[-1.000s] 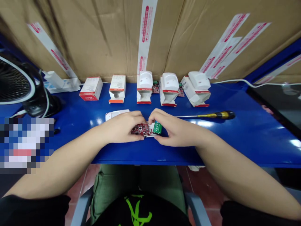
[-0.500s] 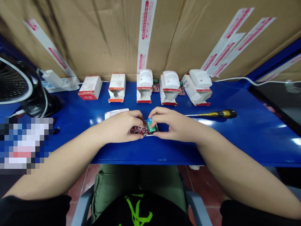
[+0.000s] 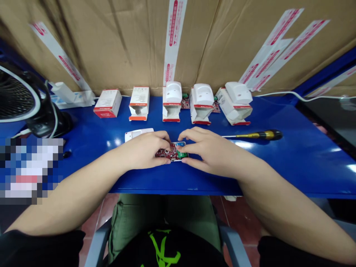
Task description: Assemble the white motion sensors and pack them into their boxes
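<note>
Near the table's front edge lies a red circuit board (image 3: 174,151) in a white-edged housing. My left hand (image 3: 147,148) grips its left side between thumb and fingers, hiding that end. At the board's right end sits a green-and-blue block that looks like a battery (image 3: 182,154), lying flat within the white edge. My right hand (image 3: 205,150) is over it with fingers apart, one fingertip resting on the block and the thumb at the lower edge. Behind my left hand lies a white detector cover (image 3: 136,133), partly hidden.
A screwdriver (image 3: 260,135) with a yellow-and-black handle lies to the right. Along the back stand several small boxes (image 3: 139,98), three with white detectors (image 3: 202,93) on top. More circuit boards (image 3: 185,102) lie between them. A black fan (image 3: 33,104) stands at left.
The green-and-blue block has gone from tilted in my right fingers to flat at the board's right end. My right fingers have spread apart. My left hand keeps its grip.
</note>
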The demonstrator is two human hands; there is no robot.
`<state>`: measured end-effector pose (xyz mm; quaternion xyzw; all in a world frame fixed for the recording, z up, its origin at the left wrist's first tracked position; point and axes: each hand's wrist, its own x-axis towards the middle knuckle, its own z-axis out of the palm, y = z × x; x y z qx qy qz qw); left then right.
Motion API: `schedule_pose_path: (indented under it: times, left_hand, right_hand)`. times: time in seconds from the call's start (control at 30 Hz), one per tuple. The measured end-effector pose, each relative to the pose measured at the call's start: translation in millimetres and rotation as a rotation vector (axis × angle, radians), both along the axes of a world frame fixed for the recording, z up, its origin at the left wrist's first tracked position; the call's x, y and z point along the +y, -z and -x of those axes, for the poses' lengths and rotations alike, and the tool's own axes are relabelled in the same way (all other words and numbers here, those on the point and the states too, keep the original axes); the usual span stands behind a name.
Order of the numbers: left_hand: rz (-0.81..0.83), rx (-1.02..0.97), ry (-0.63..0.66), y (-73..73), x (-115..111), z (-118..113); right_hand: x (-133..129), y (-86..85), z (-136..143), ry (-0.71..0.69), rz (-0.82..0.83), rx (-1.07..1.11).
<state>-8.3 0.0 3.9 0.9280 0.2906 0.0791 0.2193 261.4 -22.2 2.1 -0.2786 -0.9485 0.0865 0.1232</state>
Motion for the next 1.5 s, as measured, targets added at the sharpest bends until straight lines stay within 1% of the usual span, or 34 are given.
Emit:
schedule_pose_path:
  times: [0.1, 0.23, 0.3, 0.37, 0.4, 0.43, 0.5, 0.57, 0.6, 0.63, 0.7, 0.77, 0.8, 0.87, 0.9, 0.97, 1.0, 1.07, 1.13, 1.23, 1.3, 1.37, 1.5]
  left_hand:
    - [0.001, -0.006, 0.020, 0.0, 0.2, 0.1]
    - [0.011, 0.016, 0.025, -1.7, 1.1, -1.6]
    - [0.003, 0.012, 0.031, -5.5, 3.1, -0.1]
    - [-0.030, -0.036, 0.023, -12.3, 7.1, 6.6]
    - [-0.062, -0.068, 0.000, -16.6, 9.8, 12.5]
    - [-0.108, -0.088, -0.052, -21.1, 13.0, 19.7]
    - [-0.200, -0.061, -0.198, -29.3, 20.1, 36.2]
    - [-0.203, 0.079, -0.332, -34.0, 27.1, 49.9]
    - [-0.171, 0.164, -0.368, -34.7, 30.1, 54.0]
    - [-0.129, 0.239, -0.376, -34.3, 32.6, 56.0]
    - [-0.044, 0.341, -0.355, -32.1, 35.9, 54.8]
    - [0.012, 0.394, -0.344, -30.5, 37.3, 51.7]
    - [0.021, 0.407, -0.351, -30.9, 37.6, 51.1]
    - [-0.013, 0.385, -0.374, -34.6, 37.6, 53.4]
    - [-0.045, 0.339, -0.380, -37.5, 37.3, 55.7]
    - [-0.083, 0.176, -0.368, -43.4, 35.6, 59.7]
    - [-0.065, 0.083, -0.347, -45.5, 34.0, 60.0]
    - [0.022, -0.055, -0.279, -46.0, 29.3, 55.3]
    - [0.066, -0.088, -0.207, -41.2, 23.1, 44.3]
    - [-0.006, -0.044, -0.125, -28.7, 14.5, 24.7]
    - [-0.036, -0.017, -0.089, -21.2, 11.1, 15.5]
    - [-0.062, -0.005, -0.062, -16.7, 9.7, 11.0]
    - [-0.117, 0.034, -0.035, -13.6, 8.8, 8.8]
  right_hand:
    - [2.7, 1.0, -0.9, 0.010, 0.074, 0.007]
    - [11.6, 1.9, -1.5, 0.050, 0.280, 0.088]
    - [14.9, 0.5, -1.3, 0.050, 0.353, 0.114]
    - [16.4, -1.8, -1.7, 0.034, 0.383, 0.130]
    - [16.6, -2.9, -2.2, 0.026, 0.385, 0.140]
    - [16.5, -3.7, -2.7, 0.018, 0.382, 0.149]
    - [15.7, -4.5, -3.7, 0.018, 0.369, 0.162]
    - [14.8, -3.7, -3.8, 0.038, 0.362, 0.160]
    - [14.6, -3.0, -3.5, 0.052, 0.365, 0.149]
    - [14.5, -2.2, -2.9, 0.068, 0.371, 0.134]
    - [15.0, -1.0, -1.5, 0.095, 0.386, 0.098]
    - [16.0, -0.8, -0.4, 0.108, 0.399, 0.069]
    - [16.6, -0.9, 0.0, 0.110, 0.402, 0.062]
    - [17.4, -1.3, 1.0, 0.113, 0.403, 0.061]
    - [17.5, -1.3, 1.8, 0.122, 0.406, 0.068]
    - [17.3, -0.5, 4.3, 0.156, 0.417, 0.096]
    - [17.1, 0.4, 6.0, 0.177, 0.427, 0.114]
    - [16.4, 2.5, 9.6, 0.213, 0.450, 0.151]
    - [15.8, 4.4, 12.5, 0.235, 0.471, 0.182]
    - [15.0, 6.0, 14.1, 0.247, 0.496, 0.230]
    - [14.8, 7.0, 13.7, 0.252, 0.512, 0.264]
    - [15.1, 8.5, 13.2, 0.257, 0.541, 0.304]
    - [16.3, 12.3, 13.3, 0.259, 0.592, 0.359]
